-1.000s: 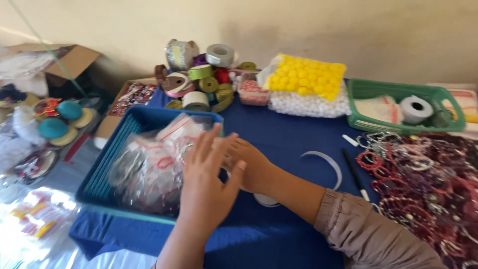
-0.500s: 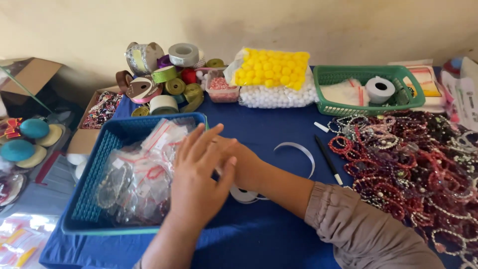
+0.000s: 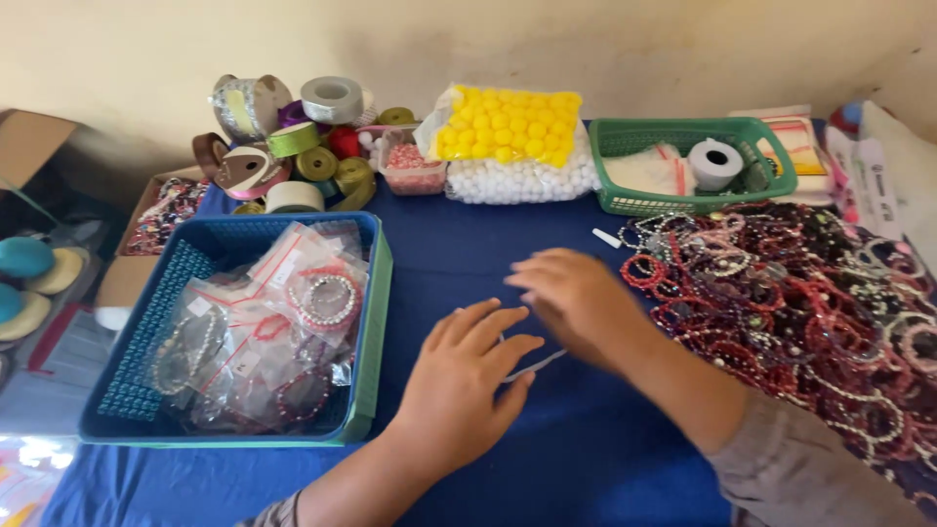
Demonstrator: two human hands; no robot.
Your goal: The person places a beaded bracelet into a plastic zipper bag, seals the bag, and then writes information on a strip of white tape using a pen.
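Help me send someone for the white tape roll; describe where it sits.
Find the green basket at the back of the blue table. The white tape roll lies inside it, right of a clear bag. It alone there is a thick ring with a dark hole.

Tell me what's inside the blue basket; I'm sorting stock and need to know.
The blue basket holds a heap of clear plastic bags, each with a beaded bracelet inside, some silvery, some red. The bags overlap, so the lower ones and most of the basket's floor are hidden.
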